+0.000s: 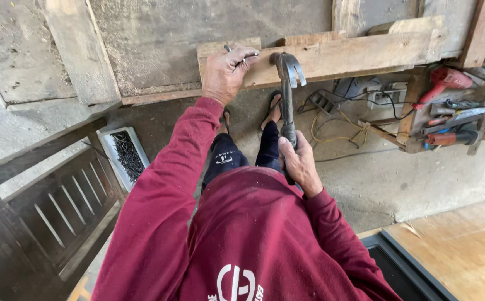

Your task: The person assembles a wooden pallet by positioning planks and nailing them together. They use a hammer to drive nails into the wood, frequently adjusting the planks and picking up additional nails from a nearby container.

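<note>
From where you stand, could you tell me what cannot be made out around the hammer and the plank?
Head view:
- Nail under the left hand: mostly covered by the fingers.
- Hammer grip: wrapped by the right hand.
- Feet: partly hidden by the plank.
- Tools in the rack: too small and jumbled to tell apart.

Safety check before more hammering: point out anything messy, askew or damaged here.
A yellow cord lies in a loose tangle on the floor close to the sandalled feet. The tools at right sit in a jumbled heap. The left hand pinches a nail on the plank; the right hand grips the hammer. No damage shows.
</note>
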